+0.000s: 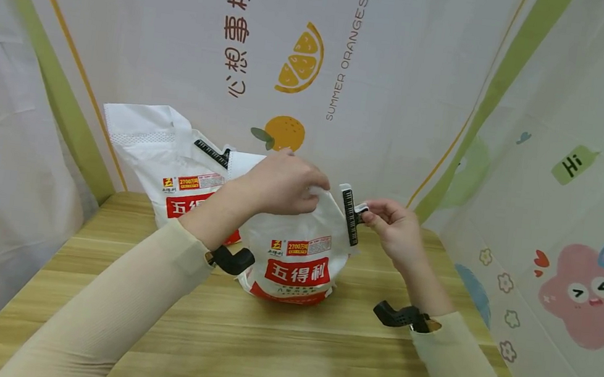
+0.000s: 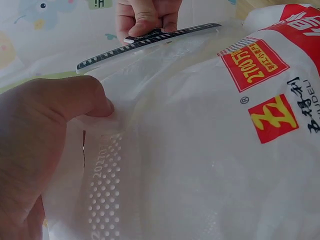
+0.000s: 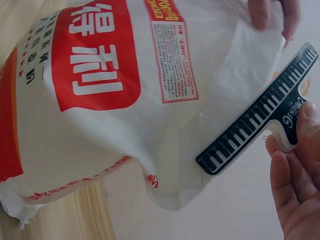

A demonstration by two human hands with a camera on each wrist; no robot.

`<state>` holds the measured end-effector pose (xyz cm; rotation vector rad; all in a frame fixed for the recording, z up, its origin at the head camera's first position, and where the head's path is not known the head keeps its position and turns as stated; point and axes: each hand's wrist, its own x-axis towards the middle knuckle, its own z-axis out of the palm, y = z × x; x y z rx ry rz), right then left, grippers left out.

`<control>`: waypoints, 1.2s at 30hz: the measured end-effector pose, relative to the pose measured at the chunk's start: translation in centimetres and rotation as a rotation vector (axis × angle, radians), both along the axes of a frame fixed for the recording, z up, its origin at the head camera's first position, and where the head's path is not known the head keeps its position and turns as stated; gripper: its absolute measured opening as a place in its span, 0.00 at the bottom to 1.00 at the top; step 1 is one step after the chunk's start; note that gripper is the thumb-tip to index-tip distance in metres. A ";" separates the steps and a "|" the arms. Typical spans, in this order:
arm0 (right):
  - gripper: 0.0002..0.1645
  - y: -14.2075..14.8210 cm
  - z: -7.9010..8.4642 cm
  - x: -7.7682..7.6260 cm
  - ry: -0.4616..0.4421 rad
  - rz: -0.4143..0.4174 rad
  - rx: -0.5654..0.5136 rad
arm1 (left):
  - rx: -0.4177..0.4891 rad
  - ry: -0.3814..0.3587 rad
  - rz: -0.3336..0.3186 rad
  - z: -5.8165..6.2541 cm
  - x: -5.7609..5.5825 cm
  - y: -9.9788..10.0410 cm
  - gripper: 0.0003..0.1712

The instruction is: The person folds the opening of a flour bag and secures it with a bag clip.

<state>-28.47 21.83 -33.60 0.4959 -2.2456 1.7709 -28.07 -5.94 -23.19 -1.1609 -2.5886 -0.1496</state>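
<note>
A white flour bag (image 1: 275, 229) with a red label stands upright on the table. My left hand (image 1: 282, 183) grips its folded top; in the left wrist view the thumb (image 2: 97, 100) lies over the plastic and the other fingers are mostly hidden. At the bag's upper right edge sits a black clip (image 1: 350, 217) with a piano-key pattern. My right hand (image 1: 400, 231) pinches the clip's handle between thumb and fingers. Seen from the right wrist, the clip's long bar (image 3: 260, 115) lies along the bag's edge; whether its far side grips the plastic I cannot tell.
Behind and to the left stands a second flour bag (image 1: 145, 139), partly hidden by the first, with a similar black clip (image 1: 211, 153) near its top. Both bags are on a wooden table (image 1: 238, 355). Printed curtains (image 1: 401, 100) hang behind and at the sides.
</note>
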 end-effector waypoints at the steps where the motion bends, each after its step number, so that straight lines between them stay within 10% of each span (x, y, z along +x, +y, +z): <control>1: 0.13 -0.2 0.0 0.0 0.003 0.000 0.020 | 0.001 0.006 0.004 0.0 0.0 -0.1 0.17; 21: 0.08 -1.8 0.1 0.4 0.088 -0.078 0.292 | 0.068 -0.050 0.051 0.2 0.0 -0.4 0.09; 36: 0.08 -3.0 -0.4 0.9 0.172 -0.079 0.235 | 0.077 -0.047 0.057 0.1 0.2 -0.3 0.08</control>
